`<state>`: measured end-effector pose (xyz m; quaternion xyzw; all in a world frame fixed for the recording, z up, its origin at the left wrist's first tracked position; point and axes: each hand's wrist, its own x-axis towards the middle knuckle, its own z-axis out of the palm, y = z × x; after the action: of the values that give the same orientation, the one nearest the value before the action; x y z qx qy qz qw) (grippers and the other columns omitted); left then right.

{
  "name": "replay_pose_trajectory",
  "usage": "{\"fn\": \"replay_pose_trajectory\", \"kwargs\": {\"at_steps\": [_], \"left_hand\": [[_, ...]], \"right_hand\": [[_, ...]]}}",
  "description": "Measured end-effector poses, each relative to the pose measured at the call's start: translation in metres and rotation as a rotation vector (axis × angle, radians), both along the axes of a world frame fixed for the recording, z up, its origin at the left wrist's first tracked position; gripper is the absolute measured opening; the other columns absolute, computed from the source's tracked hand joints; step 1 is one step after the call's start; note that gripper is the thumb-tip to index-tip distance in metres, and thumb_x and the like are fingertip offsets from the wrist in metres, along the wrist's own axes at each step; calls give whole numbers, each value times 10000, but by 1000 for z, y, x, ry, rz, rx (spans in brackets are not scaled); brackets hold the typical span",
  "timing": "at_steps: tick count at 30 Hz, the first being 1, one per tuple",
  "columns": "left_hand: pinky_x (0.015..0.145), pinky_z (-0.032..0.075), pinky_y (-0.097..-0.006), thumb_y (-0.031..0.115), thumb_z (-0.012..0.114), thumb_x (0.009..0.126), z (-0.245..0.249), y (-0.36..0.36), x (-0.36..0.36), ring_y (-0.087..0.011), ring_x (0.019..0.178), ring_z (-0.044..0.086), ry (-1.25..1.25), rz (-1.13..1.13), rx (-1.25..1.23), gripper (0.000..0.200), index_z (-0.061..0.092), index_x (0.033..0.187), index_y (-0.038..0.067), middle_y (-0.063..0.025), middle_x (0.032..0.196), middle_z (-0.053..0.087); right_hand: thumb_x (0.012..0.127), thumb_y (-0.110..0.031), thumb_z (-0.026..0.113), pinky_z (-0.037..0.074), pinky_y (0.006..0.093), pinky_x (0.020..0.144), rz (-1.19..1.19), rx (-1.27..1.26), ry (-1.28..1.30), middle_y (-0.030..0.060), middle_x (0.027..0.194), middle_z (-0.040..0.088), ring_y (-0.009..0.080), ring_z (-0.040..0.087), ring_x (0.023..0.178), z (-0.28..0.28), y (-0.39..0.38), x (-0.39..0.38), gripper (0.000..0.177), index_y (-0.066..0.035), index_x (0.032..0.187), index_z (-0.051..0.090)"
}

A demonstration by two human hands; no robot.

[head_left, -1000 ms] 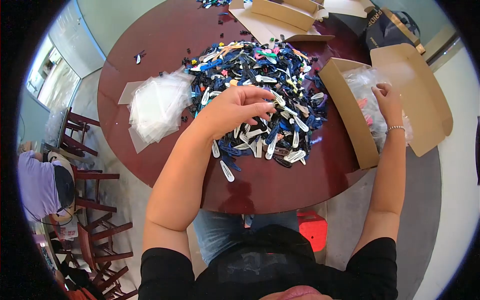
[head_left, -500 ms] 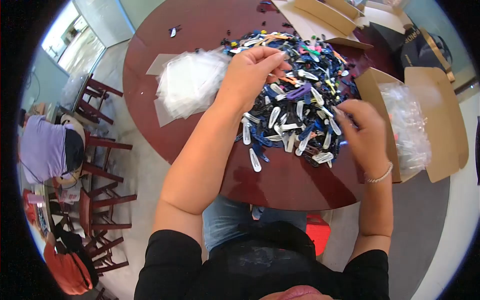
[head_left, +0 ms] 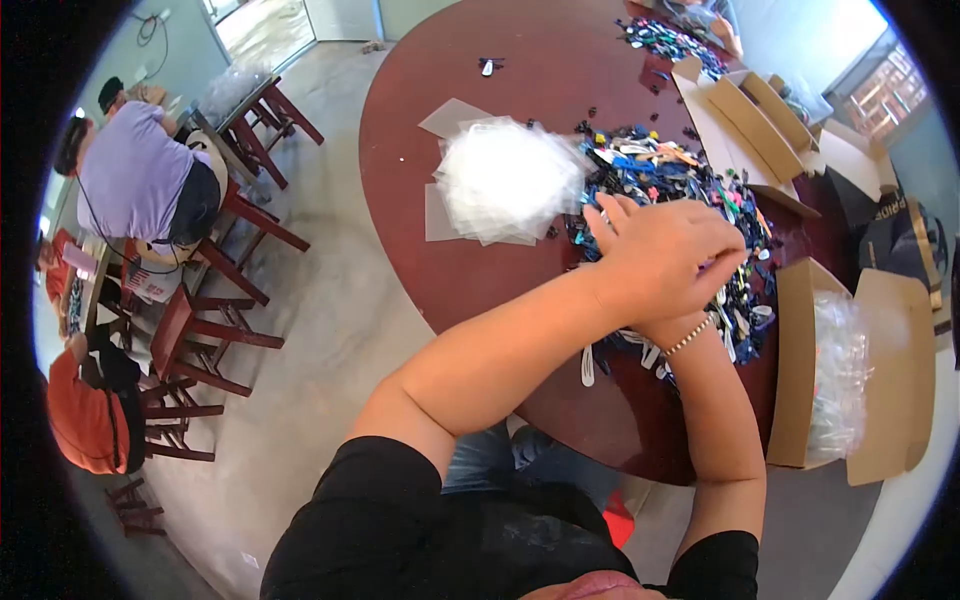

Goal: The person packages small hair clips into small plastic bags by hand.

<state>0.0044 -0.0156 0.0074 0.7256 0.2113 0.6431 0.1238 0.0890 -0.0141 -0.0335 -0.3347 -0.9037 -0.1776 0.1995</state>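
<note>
My left hand [head_left: 685,255] is over the heap of hair clips [head_left: 745,215], crossed in front of my right hand. Its fingers are bent and pressed together, and whatever they may hold is hidden. Fingers of my right hand [head_left: 604,222] stick out to the left from behind it, spread apart, with nothing visible between them; its palm is hidden. The heap holds black, blue, white and coloured clips. Left of it lies a loose stack of clear plastic bags [head_left: 510,180] on the dark red round table [head_left: 420,130].
An open cardboard box [head_left: 795,365] with clear plastic packets stands at the right. Another open carton [head_left: 755,125] and a second clip pile [head_left: 670,42] are farther back. People sit on the left near wooden stools [head_left: 175,330]; another person's hand [head_left: 727,35] shows at the top.
The view has turned, shifting the table rightward in the picture. My hands, apart before, now cross, the left one reaching rightward over the right one.
</note>
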Motion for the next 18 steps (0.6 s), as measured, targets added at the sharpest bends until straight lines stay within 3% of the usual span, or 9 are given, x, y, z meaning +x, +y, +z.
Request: {"fn": "replay_pose_trajectory", "kwargs": {"at_steps": [3,8,11,14,15,16,18], "left_hand": [[676,504,-372,77,686,770,3,-2,-2,-276,745,631,-58,-55,8,80,644,835,61,-82,817,660],[627,495,-368,72,681,774,9,-5,-5,-271,711,627,-81,-87,0,67,627,809,54,-81,763,642],[604,490,-366,71,681,772,9,-7,-4,-270,692,628,-96,-90,15,68,621,797,50,-84,737,635],[598,489,-368,69,682,770,9,-5,-4,-272,684,629,-115,-96,17,72,617,788,45,-91,732,635],[596,488,-369,68,683,769,10,-5,-4,-272,680,629,-121,-95,12,73,616,784,44,-92,731,635],[594,488,-370,67,684,768,10,-5,-5,-272,677,629,-126,-94,6,73,616,781,43,-92,730,636],[596,488,-371,71,679,771,9,-5,-7,-274,679,629,-116,-88,-4,70,617,779,41,-95,730,635]], "right_hand": [[836,-246,620,347,517,1037,-48,-269,-184,112,1385,447,290,403,1300,5,20,-21,494,-69,1284,508],[853,-177,563,353,528,1018,-126,-273,-189,103,1338,482,280,438,1263,-2,62,-42,419,-66,1256,523],[833,-74,499,374,484,997,-267,-360,-228,96,1311,502,281,459,1242,2,87,-49,415,-66,1247,525],[827,-67,499,378,459,996,-321,-340,-244,96,1281,515,288,478,1212,4,98,-53,433,-77,1259,515],[808,-73,525,400,449,957,-270,-213,-197,92,1140,581,285,529,1115,1,101,-53,356,-80,1158,594],[808,-73,525,400,449,957,-264,-210,-199,92,1140,581,285,529,1115,1,106,-51,356,-80,1158,594],[785,-80,552,423,438,907,-205,-190,-329,72,944,620,280,566,987,2,112,-47,214,-71,969,661]]}}
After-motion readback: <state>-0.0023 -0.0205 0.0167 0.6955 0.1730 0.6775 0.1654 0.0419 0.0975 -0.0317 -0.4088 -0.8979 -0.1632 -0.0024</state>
